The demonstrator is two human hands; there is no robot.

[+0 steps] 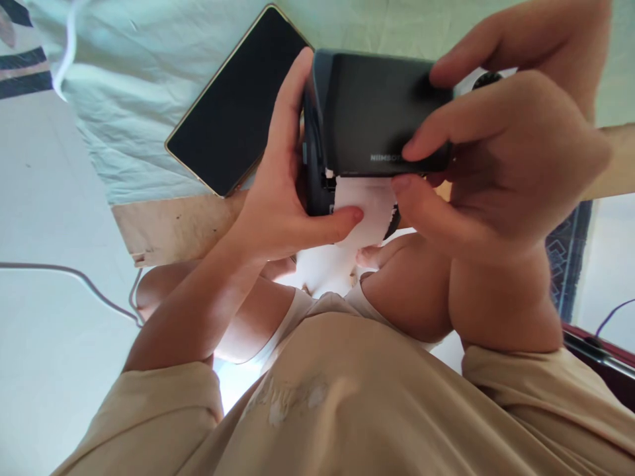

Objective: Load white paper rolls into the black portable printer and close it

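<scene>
tan shirt (387,403) | short sleeves (163,410) | patchy pale mark (292,400) | pale shorts (301,308)

From my head, my one camera looked forward and steeply down, over my tan shirt (377,396) along the bottom of the frame. It sat close: my left hand (272,201), upper centre, and my right hand (506,149), upper right, loomed large, with pale green cloth (129,132) spanning the top.
</scene>
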